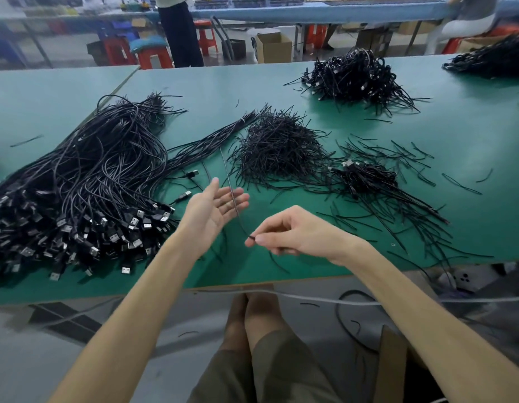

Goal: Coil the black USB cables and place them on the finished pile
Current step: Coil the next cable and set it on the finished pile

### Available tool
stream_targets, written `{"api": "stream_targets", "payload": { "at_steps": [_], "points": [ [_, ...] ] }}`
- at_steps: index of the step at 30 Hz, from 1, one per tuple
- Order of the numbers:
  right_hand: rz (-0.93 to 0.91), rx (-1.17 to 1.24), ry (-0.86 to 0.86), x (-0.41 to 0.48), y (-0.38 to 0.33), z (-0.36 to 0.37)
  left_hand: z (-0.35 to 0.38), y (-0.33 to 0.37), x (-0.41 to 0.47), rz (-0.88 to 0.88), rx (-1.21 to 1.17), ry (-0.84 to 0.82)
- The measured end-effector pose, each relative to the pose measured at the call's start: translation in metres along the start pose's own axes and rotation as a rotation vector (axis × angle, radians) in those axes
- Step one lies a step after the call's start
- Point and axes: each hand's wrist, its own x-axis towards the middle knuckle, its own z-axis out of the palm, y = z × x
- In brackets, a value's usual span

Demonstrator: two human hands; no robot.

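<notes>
A big heap of uncoiled black USB cables (pixel 86 181) covers the left of the green table (pixel 470 146), with its plugs toward me. My right hand (pixel 293 232) pinches the end of a thin black tie strand (pixel 232 196) between thumb and forefinger. The strand rises up and away across the fingers of my left hand (pixel 214 207), which is held palm up with straight fingers above the table. A small pile of coiled, tied cables (pixel 366 177) lies right of centre. A larger pile of coiled cables (pixel 354 77) sits at the far back.
A mound of short black ties (pixel 278 146) lies in the middle of the table, with loose ties scattered to the right. A bundle of straight cables (pixel 211 144) runs diagonally beside it. Another black heap (pixel 494 56) sits at the far right. A person stands beyond the table near red stools.
</notes>
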Motion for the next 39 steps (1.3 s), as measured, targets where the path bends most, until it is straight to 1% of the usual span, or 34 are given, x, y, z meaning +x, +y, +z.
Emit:
{"api": "stream_targets", "payload": {
  "at_steps": [1, 2, 4, 6, 8, 10, 11, 13, 15, 17, 18, 20, 22, 24, 27, 31, 33, 35, 37, 39],
  "points": [
    [0.008, -0.028, -0.021, 0.0, 0.0, 0.001, -0.001, 0.002, 0.0, 0.007, -0.038, -0.029],
    [0.015, -0.03, -0.038, -0.001, 0.0, 0.001, -0.001, 0.002, 0.0, 0.028, -0.027, -0.052],
    [0.02, -0.003, -0.018, -0.002, 0.003, 0.001, -0.002, 0.004, -0.001, 0.088, 0.075, -0.075],
    [0.03, -0.011, 0.113, 0.001, 0.006, -0.001, -0.003, 0.005, -0.006, 0.128, 0.241, -0.088],
    [0.046, 0.003, 0.305, 0.004, 0.011, -0.004, -0.003, 0.004, -0.014, 0.129, 0.399, -0.161],
    [0.071, 0.076, 0.45, 0.006, 0.016, -0.009, 0.001, 0.001, -0.025, 0.132, 0.569, -0.311],
    [0.085, 0.107, 0.483, 0.006, 0.018, -0.011, 0.004, 0.0, -0.03, 0.156, 0.678, -0.394],
    [0.105, 0.143, 0.496, 0.008, 0.021, -0.01, 0.012, -0.001, -0.039, 0.216, 0.928, -0.549],
    [0.114, 0.199, 0.48, 0.01, 0.023, -0.009, 0.021, -0.003, -0.046, 0.21, 1.162, -0.717],
    [0.125, 0.252, 0.448, 0.011, 0.022, -0.008, 0.028, -0.007, -0.052, 0.161, 1.297, -0.853],
    [0.125, 0.264, 0.43, 0.011, 0.021, -0.008, 0.031, -0.009, -0.054, 0.155, 1.318, -0.872],
    [0.099, 0.285, 0.425, 0.012, 0.02, -0.007, 0.031, -0.013, -0.053, 0.181, 1.309, -0.817],
    [0.08, 0.317, 0.473, 0.015, 0.02, -0.007, 0.029, -0.013, -0.05, 0.228, 1.288, -0.732],
    [0.1, 0.371, 0.522, 0.015, 0.021, -0.01, 0.026, -0.014, -0.048, 0.261, 1.21, -0.699],
    [0.143, 0.442, 0.556, 0.013, 0.025, -0.015, 0.025, -0.015, -0.048, 0.294, 0.971, -0.667],
    [0.191, 0.556, 0.533, 0.013, 0.027, -0.012, 0.02, -0.014, -0.042, 0.341, 0.615, -0.605],
    [0.201, 0.655, 0.513, 0.013, 0.024, -0.012, 0.016, -0.016, -0.039, 0.333, 0.434, -0.579],
    [0.192, 0.771, 0.482, 0.012, 0.022, -0.012, 0.013, -0.018, -0.035, 0.307, 0.278, -0.59],
    [0.169, 0.922, 0.44, 0.011, 0.019, -0.011, 0.013, -0.022, -0.032, 0.216, 0.135, -0.547],
    [0.141, 1.086, 0.401, 0.011, 0.018, -0.009, 0.013, -0.03, -0.032, 0.114, 0.126, -0.472]
  ]
}}
